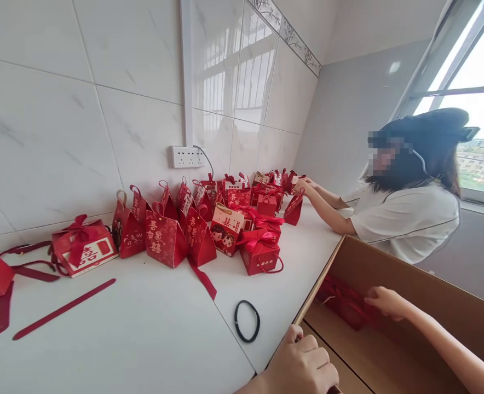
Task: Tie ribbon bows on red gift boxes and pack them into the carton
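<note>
My left hand (305, 361) is wrapped over the near edge of an open cardboard box (422, 290) at the lower right. Inside this box, my right hand (387, 302) has its fingers closed at a red gift box (344, 303), which lies on the box floor against the far side. That gift box is blurred, and my fingers partly hide its right end. On the white table, just left of the cardboard box, lies a black hair tie (247, 321).
Several red gift boxes (166, 241) with ribbons stand along the tiled wall. A loose red ribbon strip (64, 310) lies at left on the table (143, 345). A co-worker (406, 219) at the far end handles gift boxes. A power socket (188, 157) is on the wall.
</note>
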{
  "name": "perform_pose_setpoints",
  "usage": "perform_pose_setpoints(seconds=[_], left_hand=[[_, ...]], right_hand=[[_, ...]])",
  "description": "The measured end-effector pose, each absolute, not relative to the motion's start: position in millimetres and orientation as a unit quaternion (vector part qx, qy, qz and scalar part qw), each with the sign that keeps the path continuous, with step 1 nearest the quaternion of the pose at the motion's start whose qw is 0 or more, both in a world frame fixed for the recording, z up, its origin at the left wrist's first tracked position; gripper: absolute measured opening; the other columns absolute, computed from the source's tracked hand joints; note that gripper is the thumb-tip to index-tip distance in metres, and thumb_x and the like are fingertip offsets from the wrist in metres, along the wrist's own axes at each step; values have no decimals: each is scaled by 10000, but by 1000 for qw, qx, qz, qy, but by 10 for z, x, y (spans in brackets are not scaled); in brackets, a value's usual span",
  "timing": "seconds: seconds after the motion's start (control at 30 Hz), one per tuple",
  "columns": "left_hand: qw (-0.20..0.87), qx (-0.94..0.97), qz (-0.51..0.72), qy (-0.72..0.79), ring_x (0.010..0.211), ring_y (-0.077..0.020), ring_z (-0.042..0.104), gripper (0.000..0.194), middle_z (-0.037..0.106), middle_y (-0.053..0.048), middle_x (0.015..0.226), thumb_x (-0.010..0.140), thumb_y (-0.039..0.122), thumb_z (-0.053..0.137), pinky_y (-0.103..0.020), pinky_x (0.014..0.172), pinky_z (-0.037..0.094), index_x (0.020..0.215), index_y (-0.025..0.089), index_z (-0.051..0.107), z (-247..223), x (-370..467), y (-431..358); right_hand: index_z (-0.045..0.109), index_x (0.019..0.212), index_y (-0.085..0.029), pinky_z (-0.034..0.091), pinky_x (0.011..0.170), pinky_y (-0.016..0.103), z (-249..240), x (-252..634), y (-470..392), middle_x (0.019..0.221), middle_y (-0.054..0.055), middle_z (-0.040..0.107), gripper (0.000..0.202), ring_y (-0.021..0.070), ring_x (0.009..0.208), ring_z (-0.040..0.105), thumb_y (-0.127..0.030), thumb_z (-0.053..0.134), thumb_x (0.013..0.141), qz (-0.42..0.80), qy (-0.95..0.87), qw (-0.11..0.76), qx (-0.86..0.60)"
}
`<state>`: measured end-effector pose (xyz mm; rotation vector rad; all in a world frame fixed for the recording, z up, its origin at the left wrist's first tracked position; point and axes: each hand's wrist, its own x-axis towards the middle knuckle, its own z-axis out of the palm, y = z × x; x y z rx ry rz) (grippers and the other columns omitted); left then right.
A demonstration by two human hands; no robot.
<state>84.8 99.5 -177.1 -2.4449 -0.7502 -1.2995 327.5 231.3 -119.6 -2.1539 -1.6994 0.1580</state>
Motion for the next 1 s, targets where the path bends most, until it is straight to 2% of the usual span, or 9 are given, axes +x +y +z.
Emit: perform_pose_setpoints(seconds=[0.07, 0.1, 0.17, 0.27, 0.37, 0.47, 0.6, 0.73, 1.0], left_hand=[[107, -869, -402, -269, 639, -122, 480, 204, 592, 34, 616, 757, 376, 564, -333, 730, 298, 659, 198, 547, -1697, 805, 956], [93, -879, -379, -275, 657, -125, 494, 207, 609, 30, 644, 770, 383, 554, -334, 750, 296, 684, 195, 559, -1667, 784, 938], [77, -891, -345, -285, 694, -132, 514, 216, 630, 22, 698, 805, 390, 524, -338, 785, 291, 735, 192, 576, -1626, 744, 911], [83, -902, -310, -288, 754, -145, 534, 238, 644, 8, 777, 840, 402, 487, -345, 816, 290, 806, 188, 585, -1609, 698, 892], [92, -911, -278, -291, 822, -166, 553, 265, 649, -6, 859, 852, 423, 470, -357, 831, 304, 884, 185, 581, -1614, 665, 878], [102, -917, -251, -293, 872, -188, 570, 295, 654, -23, 924, 849, 435, 472, -374, 849, 322, 962, 181, 571, -1598, 643, 865], [120, -923, -222, -291, 899, -207, 584, 341, 664, -44, 951, 855, 444, 460, -374, 828, 351, 1007, 156, 562, -1563, 629, 859], [122, -921, -230, -289, 932, -207, 580, 341, 662, -49, 980, 857, 423, 459, -372, 852, 350, 1039, 149, 549, -1588, 628, 872], [130, -912, -288, -264, 1024, -200, 548, 331, 637, -59, 1065, 852, 374, 471, -388, 934, 328, 1079, 138, 517, -1473, 610, 823]], right_hand=[[628, 666, -194, 504, 734, 354, -983, 3119, 2371, 748, 106, 674, 85, 254, 775, 661, -185, 644, 749, 80, -657, 166, -731], [641, 731, -195, 496, 766, 361, -885, 2989, 2391, 790, 99, 683, 27, 266, 803, 662, -220, 647, 741, 85, -683, 163, -707], [619, 986, -207, 473, 843, 344, -726, 2639, 2384, 999, 87, 667, 249, 248, 894, 650, -352, 586, 785, 81, -728, 174, -659], [429, 1275, -227, 461, 877, 335, -598, 1998, 2248, 1300, 103, 496, 580, 232, 992, 619, -527, 522, 787, 72, -768, 196, -606], [265, 1373, -149, 420, 931, 412, -575, 1409, 2066, 1365, 188, 376, 798, 306, 1143, 524, -579, 533, 757, 59, -798, 227, -555], [221, 1389, -111, 388, 945, 478, -609, 1003, 1978, 1394, 231, 299, 898, 387, 1227, 421, -561, 599, 711, 37, -789, 225, -571], [249, 1375, -112, 399, 886, 534, -684, 765, 2043, 1332, 250, 349, 841, 428, 1157, 467, -480, 617, 714, 39, -757, 218, -615], [304, 1327, -139, 407, 898, 490, -713, 823, 2089, 1174, 184, 474, 741, 368, 1118, 507, -410, 617, 712, 55, -754, 231, -613], [361, 1250, -200, 442, 936, 433, -603, 1341, 1562, 1158, 108, 470, 623, 258, 1059, 556, -473, 574, 732, 95, -752, 361, -543]])
